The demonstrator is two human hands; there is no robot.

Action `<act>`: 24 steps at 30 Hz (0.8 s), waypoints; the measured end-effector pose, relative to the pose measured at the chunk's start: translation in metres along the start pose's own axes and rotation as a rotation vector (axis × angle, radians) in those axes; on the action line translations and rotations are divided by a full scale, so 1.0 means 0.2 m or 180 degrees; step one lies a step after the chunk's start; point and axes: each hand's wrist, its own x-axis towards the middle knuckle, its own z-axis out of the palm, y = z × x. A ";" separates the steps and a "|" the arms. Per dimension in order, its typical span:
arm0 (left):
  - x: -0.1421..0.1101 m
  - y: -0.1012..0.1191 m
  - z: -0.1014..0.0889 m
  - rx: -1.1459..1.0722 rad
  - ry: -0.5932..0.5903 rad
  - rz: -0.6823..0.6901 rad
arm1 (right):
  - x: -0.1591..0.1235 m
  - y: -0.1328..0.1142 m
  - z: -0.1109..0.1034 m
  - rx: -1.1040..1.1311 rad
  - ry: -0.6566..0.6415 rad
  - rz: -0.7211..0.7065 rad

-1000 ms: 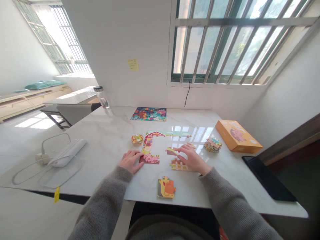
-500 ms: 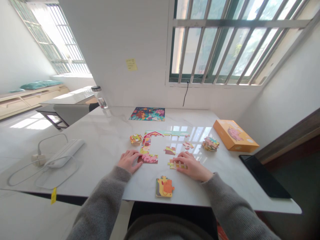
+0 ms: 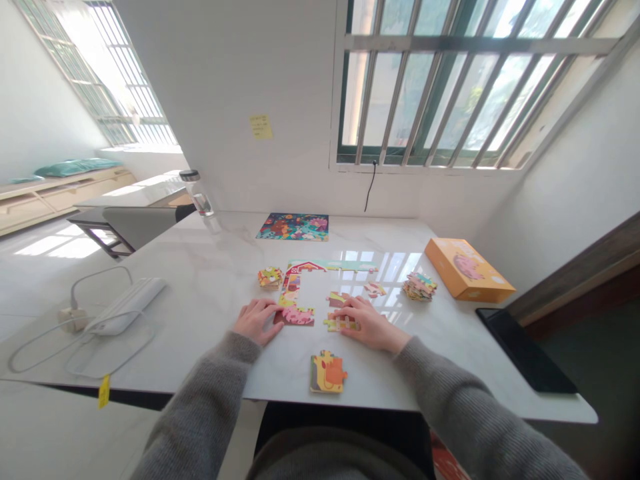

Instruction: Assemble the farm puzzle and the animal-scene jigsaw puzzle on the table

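While the left hand (image 3: 257,321) rests open, the right hand (image 3: 366,324) grips one fence strip (image 3: 336,325) — three stacks (image 3: 327,373) nearby.

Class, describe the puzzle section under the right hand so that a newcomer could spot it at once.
On the white table, find the right hand. Partly under it lies the flat fence section, closer to the table's near edge than a small brown-and-yellow piece. Pale upright posts set it apart.
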 end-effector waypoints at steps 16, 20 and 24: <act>0.00 0.02 -0.01 0.0063 -0.0039 -0.0010 | 0.04 0.04 -0.03 -0.0227 0.0137 -0.0195; -0.01 0.03 -0.02 0.0095 0.0035 -0.0023 | -0.06 0.04 -0.02 -0.0067 0.0040 -0.0139; -0.01 0.03 -0.02 0.0067 0.0016 -0.0014 | -0.16 0.10 -0.06 -0.0004 0.0055 -0.0028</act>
